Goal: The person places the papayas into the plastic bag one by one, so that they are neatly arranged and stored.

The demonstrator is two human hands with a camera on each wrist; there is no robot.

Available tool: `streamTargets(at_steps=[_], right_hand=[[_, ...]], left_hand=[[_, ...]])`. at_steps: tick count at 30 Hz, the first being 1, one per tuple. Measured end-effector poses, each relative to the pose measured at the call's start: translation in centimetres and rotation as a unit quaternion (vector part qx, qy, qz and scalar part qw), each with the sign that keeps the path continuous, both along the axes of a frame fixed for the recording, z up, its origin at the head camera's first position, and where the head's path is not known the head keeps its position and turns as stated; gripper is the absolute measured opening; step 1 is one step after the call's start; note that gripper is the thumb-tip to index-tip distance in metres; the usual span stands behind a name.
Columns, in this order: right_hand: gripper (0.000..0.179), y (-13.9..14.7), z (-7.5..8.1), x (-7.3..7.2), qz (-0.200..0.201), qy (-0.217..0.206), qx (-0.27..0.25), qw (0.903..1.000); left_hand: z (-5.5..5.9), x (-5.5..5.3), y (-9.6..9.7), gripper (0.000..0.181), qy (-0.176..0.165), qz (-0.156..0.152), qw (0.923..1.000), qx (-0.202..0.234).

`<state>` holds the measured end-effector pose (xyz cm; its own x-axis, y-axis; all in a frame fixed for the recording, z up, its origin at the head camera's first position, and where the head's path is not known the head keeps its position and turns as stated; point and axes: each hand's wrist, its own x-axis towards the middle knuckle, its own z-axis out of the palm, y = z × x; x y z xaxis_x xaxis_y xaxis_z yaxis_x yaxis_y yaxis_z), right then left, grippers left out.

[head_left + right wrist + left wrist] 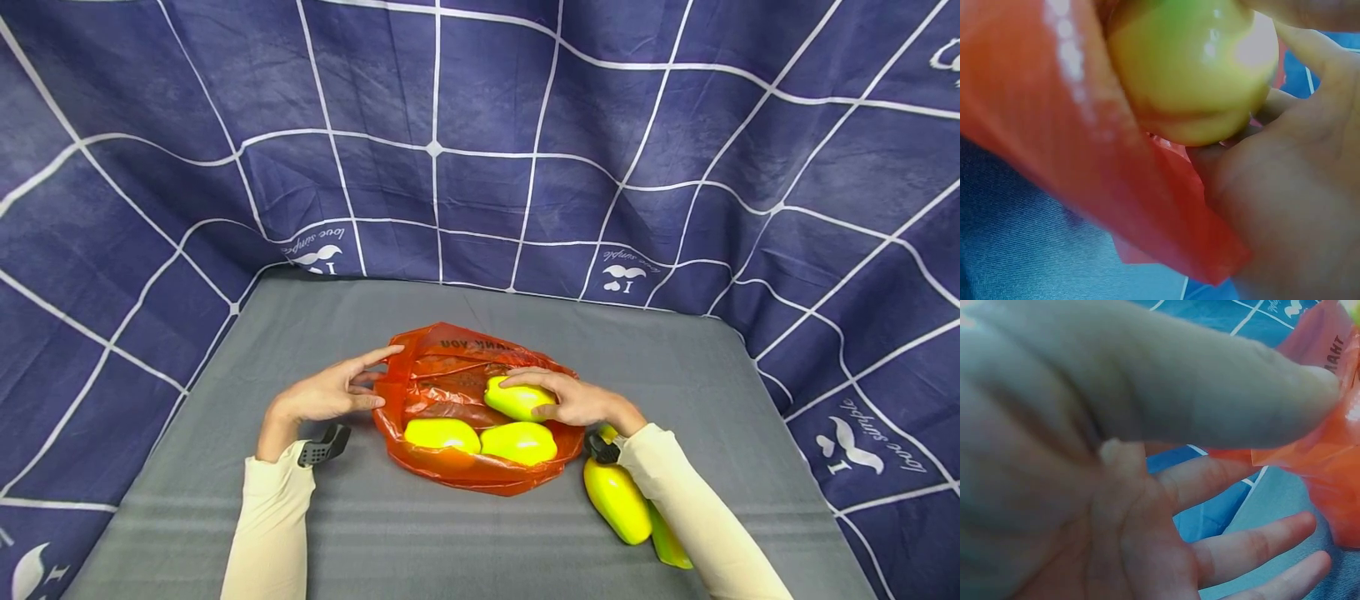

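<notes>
Red plastic bag (446,396) lies midway between the table's (420,550) side edges, 2 yellow fruits (519,443) inside. Right grip (574,400) is closed around a 3rd fruit (516,400) in the bag's mouth; left grip (322,393), fingers extended, touches the bag. Apparent step: loading. Next move likely requires lowering, then release.

Orange-red bag (480,482), yellow-green fruits (444,435), grey tabletop (420,550), blue white-gridded curtain (480,92)

open red bag (468,477), two yellow fruits (442,435) inside, third fruit (513,400) just behind them
</notes>
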<state>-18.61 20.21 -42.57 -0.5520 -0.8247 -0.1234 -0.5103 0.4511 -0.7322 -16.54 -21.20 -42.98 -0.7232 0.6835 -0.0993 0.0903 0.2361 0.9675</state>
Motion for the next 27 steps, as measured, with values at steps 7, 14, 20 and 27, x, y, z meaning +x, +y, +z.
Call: streamTargets(at_steps=[7, 14, 20, 27], right_hand=[[0.057, 0.0, -0.4, 0.0, 0.010, 0.040, 0.002, 0.9991], [0.056, 0.0, -0.1, 0.1, 0.007, 0.042, -0.004, 0.9991], [0.050, 0.0, 0.4, 0.5, 0.004, 0.049, -0.023, 0.9985], [0.047, 0.1, 1.8, 1.1, -0.006, 0.063, -0.037, 0.9973]], left_hand=[[0.1, 0.0, 0.0, 0.084, -0.007, 0.000, 1.0000, 0.001], [0.1, 0.0, -0.1, 0.084, -0.005, 0.002, 1.0000, -0.001], [0.2, 0.1, 0.0, 0.084, -0.002, 0.002, 1.0000, -0.004], [0.1, 0.0, -0.1, 0.083, 0.007, -0.002, 1.0000, -0.001]])
